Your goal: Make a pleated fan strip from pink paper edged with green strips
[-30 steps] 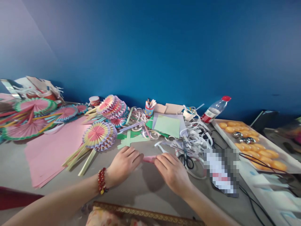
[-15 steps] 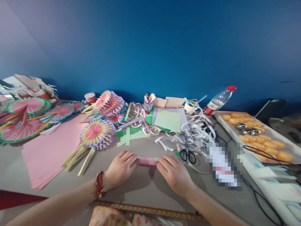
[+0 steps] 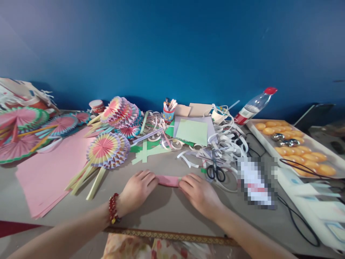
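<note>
Between my two hands a narrow folded strip of pink paper [image 3: 168, 181] stretches sideways, low over the grey table. My left hand [image 3: 140, 190], with red beads at the wrist, closes its fingers on the strip's left end. At the other end, where a bit of pale green shows, the fingers of my right hand [image 3: 198, 194] pinch it. My fingers cover both ends. Black-handled scissors [image 3: 215, 172] lie just beyond my right hand. A round pleated paper fan [image 3: 107, 149] with pale yellow sticks lies beyond my left hand.
Pink paper sheets [image 3: 54, 172] and more fans [image 3: 21, 118] lie at the left. Curled paper scraps [image 3: 229, 144] and green sheets [image 3: 191, 131] spread along the back. A plastic bottle [image 3: 254, 107] leans near a tray [image 3: 258, 138] of orange oval items at the right.
My hands still hold the strip, which has tipped so that less of the green end shows. The view has shifted slightly.
</note>
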Tool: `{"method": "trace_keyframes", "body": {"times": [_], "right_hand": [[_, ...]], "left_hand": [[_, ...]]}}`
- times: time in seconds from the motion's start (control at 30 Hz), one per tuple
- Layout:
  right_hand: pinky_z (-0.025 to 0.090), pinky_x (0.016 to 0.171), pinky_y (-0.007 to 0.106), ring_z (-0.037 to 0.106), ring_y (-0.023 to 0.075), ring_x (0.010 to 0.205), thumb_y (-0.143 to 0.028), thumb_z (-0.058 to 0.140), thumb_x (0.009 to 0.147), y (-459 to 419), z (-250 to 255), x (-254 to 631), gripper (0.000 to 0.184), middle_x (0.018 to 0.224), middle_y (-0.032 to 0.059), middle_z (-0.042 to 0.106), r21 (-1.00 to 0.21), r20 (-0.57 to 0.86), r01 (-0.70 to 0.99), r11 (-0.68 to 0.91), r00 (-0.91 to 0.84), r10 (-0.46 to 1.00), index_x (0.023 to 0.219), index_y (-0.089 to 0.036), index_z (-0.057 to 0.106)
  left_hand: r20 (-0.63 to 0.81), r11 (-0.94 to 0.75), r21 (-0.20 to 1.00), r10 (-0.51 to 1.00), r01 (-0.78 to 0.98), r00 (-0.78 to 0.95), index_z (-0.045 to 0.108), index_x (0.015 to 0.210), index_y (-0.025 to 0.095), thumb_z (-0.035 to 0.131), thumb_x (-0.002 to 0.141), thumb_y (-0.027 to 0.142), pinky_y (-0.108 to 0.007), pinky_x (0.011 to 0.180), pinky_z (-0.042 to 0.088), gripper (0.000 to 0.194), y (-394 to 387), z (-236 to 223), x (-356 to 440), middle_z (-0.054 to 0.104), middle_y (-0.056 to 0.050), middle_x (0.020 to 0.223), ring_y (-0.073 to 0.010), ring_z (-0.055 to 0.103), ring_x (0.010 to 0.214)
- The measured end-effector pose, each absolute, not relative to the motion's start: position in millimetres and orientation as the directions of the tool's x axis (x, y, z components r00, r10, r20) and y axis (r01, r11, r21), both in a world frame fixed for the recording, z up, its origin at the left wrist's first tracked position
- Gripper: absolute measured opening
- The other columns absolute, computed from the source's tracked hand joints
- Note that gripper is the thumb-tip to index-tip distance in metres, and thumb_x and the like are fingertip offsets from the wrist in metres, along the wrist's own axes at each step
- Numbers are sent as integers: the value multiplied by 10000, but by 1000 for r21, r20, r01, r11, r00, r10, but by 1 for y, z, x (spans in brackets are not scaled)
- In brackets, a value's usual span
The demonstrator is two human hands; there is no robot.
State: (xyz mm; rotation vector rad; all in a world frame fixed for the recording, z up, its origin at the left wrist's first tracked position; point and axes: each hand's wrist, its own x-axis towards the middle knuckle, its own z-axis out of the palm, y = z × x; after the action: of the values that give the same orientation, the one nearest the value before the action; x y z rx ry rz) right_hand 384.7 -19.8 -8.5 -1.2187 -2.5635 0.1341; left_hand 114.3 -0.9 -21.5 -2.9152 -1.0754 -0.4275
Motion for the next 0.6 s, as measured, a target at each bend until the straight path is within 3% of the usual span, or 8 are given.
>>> {"method": "trace_keyframes", "body": {"times": [0.23, 0.6], "right_hand": [[435, 741, 278, 586, 174, 836, -178, 533, 957, -8, -2, 385, 123, 870, 44, 635, -395, 183, 707, 587, -565, 804, 893, -187, 637], [416, 698, 256, 625, 162, 797, -279, 527, 975, 8, -5, 376, 148, 867, 28, 667, -475, 98, 716, 512, -535, 839, 900, -205, 631]], "left_hand": [[257, -672, 392, 736, 629, 626, 642, 964, 179, 420, 1027, 259, -293, 788, 486, 244, 12, -16, 111, 644, -66, 973, -181, 601, 895], [123, -619, 489, 747, 615, 654, 669, 915, 177, 495, 985, 236, -284, 804, 456, 197, 28, 0, 109, 643, -50, 937, -185, 607, 899]]}}
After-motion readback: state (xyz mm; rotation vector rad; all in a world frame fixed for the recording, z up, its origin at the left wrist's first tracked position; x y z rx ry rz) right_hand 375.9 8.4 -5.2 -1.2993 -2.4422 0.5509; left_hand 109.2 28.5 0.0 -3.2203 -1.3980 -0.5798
